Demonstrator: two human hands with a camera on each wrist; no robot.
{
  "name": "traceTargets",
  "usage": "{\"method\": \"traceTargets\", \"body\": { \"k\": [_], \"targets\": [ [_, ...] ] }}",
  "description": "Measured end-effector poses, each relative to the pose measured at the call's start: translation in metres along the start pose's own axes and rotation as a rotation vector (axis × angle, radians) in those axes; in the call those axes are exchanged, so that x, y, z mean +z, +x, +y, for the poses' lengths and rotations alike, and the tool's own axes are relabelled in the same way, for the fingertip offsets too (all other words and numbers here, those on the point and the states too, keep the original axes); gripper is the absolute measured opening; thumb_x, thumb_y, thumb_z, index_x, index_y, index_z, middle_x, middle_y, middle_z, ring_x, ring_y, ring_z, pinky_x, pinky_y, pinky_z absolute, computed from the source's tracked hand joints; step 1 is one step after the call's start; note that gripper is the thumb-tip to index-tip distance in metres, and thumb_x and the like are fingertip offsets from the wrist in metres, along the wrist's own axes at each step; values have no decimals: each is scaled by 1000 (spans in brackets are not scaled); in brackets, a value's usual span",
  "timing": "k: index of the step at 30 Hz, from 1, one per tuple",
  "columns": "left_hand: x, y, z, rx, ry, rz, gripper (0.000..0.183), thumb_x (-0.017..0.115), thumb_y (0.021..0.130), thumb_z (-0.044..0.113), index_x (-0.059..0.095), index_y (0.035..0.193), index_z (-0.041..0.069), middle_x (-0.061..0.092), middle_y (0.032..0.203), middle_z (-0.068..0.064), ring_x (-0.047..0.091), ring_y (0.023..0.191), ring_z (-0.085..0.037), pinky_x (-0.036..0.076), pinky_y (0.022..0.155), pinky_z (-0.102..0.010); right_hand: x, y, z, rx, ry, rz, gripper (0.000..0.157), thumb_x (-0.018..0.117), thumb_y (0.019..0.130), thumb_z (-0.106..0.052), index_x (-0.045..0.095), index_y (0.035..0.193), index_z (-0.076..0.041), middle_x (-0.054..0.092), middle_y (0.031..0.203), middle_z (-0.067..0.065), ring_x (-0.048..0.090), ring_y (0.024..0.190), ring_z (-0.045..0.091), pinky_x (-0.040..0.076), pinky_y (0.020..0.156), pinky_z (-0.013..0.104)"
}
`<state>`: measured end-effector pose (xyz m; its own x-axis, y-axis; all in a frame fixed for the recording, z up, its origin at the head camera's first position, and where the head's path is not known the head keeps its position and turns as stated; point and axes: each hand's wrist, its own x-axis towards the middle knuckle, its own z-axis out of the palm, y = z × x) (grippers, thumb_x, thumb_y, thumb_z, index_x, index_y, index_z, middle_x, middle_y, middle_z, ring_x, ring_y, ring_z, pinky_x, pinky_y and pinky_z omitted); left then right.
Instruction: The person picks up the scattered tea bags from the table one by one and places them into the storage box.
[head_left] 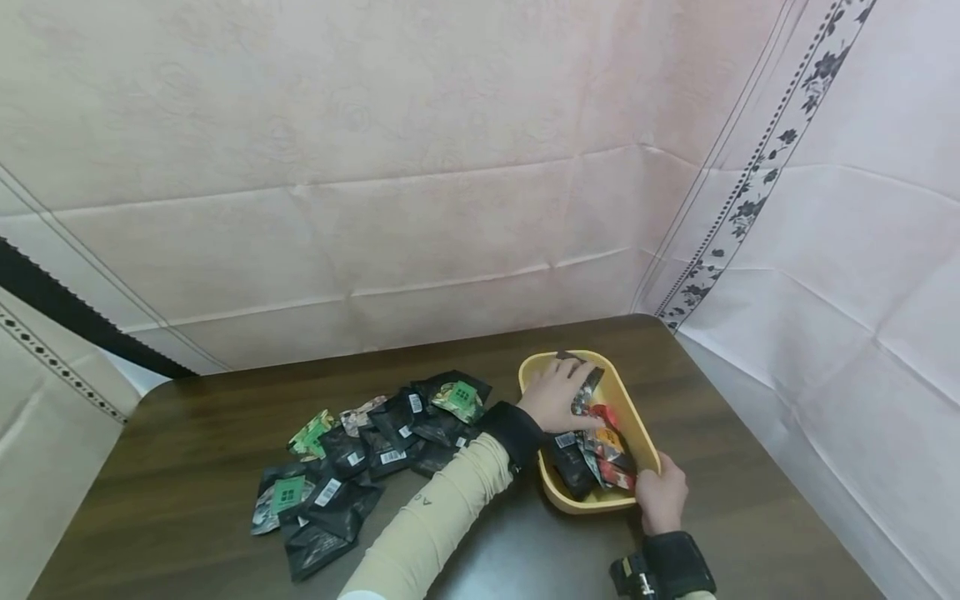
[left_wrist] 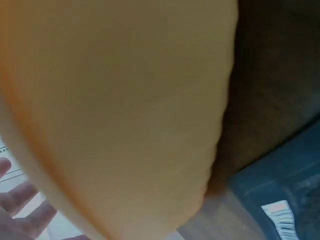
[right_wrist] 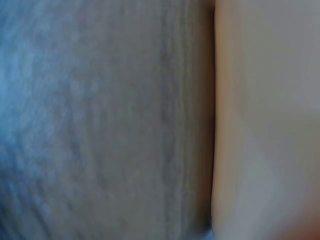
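Observation:
A yellow plastic basket [head_left: 630, 400] stands at the right of the table, holding several black and red small packets [head_left: 573, 467]. My left hand [head_left: 558, 396] reaches over its left rim, fingers spread above a dark patterned packet [head_left: 588, 390]. In the left wrist view, the basket's outer wall [left_wrist: 120, 120] fills much of the frame, and the left fingers [left_wrist: 37, 217] show past the rim; what lies under them is mostly hidden. At the near right corner, my right hand [head_left: 662, 492] grips the basket's rim. The right wrist view shows the basket wall [right_wrist: 260, 120] close up, blurred.
Left of the basket, a loose pile of black packets [head_left: 330, 508] lies on the dark wooden table [head_left: 202, 433], some with green labels [head_left: 288, 493]. Pale patterned cloth [head_left: 450, 233] hangs behind the table and along its right side.

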<state>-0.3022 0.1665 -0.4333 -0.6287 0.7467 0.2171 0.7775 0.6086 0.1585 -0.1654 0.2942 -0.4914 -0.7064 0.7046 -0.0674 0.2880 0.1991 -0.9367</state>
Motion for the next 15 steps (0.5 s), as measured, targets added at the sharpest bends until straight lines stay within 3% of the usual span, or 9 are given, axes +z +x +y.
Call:
{"method": "traceTargets", "body": {
  "k": [3,8,15],
  "targets": [
    [1,-4,-5,30,-23,-8,92,57,71,69,29,142,18,37,138,-5,32,128,-23,31,100,-44,1,0,0,-15,-5,7,49,30,76,10,42,123,18,44,117,38,42,106,44,34,91,54],
    [1,-8,-14,42,-37,29,82,54,77,65,35,140,15,39,138,-8,33,127,-25,30,101,-44,0,1,-1,-17,1,5,50,29,76,10,42,123,17,44,118,38,42,107,43,33,92,54],
    [2,-19,-40,-67,-64,56,63,52,86,51,40,137,15,42,134,-9,38,123,-28,36,93,-48,0,0,-1,-31,-10,14,49,30,75,10,43,122,18,45,117,38,42,106,43,34,90,53]
  ]
}}
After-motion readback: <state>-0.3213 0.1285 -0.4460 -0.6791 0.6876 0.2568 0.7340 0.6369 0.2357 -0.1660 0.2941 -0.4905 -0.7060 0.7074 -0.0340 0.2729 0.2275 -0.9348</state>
